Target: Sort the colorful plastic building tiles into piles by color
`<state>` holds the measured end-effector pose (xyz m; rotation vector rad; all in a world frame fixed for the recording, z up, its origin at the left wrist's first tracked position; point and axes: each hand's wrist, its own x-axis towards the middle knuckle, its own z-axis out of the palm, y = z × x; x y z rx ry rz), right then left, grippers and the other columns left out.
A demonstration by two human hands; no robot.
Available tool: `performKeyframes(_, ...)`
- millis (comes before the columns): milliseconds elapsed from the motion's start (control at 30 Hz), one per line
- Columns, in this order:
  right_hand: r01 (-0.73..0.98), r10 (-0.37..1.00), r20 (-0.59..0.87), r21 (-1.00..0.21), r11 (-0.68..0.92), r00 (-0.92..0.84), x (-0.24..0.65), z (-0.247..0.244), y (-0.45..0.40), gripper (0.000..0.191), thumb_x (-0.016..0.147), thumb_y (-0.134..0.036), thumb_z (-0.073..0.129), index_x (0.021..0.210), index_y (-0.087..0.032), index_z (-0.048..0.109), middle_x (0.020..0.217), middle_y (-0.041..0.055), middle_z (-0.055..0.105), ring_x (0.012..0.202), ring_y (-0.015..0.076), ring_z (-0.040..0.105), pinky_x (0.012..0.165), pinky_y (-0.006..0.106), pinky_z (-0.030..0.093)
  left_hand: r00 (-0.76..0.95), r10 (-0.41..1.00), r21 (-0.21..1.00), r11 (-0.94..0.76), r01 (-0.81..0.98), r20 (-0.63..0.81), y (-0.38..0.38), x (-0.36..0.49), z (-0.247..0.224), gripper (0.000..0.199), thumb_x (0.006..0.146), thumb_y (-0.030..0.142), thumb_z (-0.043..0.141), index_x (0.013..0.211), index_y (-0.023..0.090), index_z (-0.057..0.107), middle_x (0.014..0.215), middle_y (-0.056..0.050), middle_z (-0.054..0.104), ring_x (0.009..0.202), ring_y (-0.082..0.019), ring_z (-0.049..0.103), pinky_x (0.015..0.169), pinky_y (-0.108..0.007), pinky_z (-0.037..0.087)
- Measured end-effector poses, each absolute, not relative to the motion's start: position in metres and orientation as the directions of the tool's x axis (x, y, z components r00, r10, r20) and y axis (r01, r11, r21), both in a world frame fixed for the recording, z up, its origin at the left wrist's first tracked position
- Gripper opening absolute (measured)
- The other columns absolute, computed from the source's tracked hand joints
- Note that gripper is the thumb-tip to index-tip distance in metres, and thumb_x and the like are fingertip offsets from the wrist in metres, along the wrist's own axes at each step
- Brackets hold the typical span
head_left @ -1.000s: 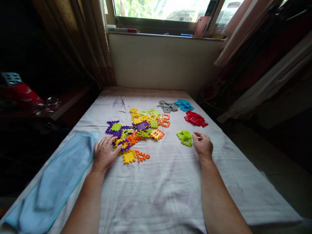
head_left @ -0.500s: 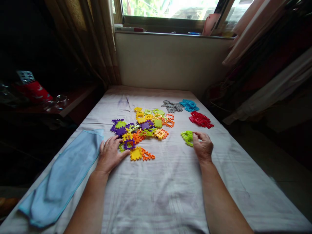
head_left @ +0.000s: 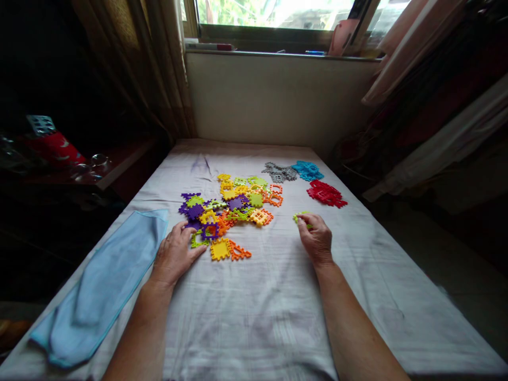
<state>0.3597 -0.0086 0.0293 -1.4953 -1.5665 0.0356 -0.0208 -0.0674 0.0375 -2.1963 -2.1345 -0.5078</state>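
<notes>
With the left hand (head_left: 173, 255) loosely spread at the mixed pile (head_left: 237, 203)'s near-left edge and the right hand (head_left: 317, 239) over green pieces (head_left: 296, 217) farther right, grip unclear, a light touch should avoid snagging notches.

At the far end we see daylight entering through a window (head_left: 278, 13) above a pale wall (head_left: 278, 95), with our cloth-covered table (head_left: 254, 323) reaching toward it. A brown curtain (head_left: 138, 63) hangs far left, near a dark reddish tabletop (head_left: 129, 159); right, draped fabric (head_left: 410, 58) hangs above dim floor (head_left: 444, 254).
</notes>
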Motion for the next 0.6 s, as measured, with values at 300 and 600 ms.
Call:
performKeyframes(300,0.732,0.791,0.598,-0.595,0.332,0.128,0.345,0.032,-0.012,0.024,0.087,-0.033,0.051,0.084,-0.021,0.071,0.088,0.0091,0.071,0.087,0.0221,0.065,0.07,0.033,0.053,-0.011,0.97,0.338,-0.073,0.938,0.242,-0.063,-0.029,0.045,0.033,0.087,0.049,0.051,0.099,0.026,0.071,0.109,-0.006,0.074,0.104,-0.025,0.067,0.093,-0.037,0.05)
performKeyframes(600,0.677,0.821,0.566,-0.633,0.375,0.074,0.324,0.039,-0.019,0.027,0.089,-0.034,0.05,0.087,-0.019,0.072,0.087,0.0084,0.071,0.071,0.0176,0.062,0.06,0.029,0.049,-0.289,0.944,0.759,0.068,0.647,0.161,-0.059,-0.017,0.046,0.055,0.083,0.069,0.038,0.081,0.022,0.065,0.07,-0.003,0.069,0.067,-0.019,0.066,0.06,-0.028,0.051)
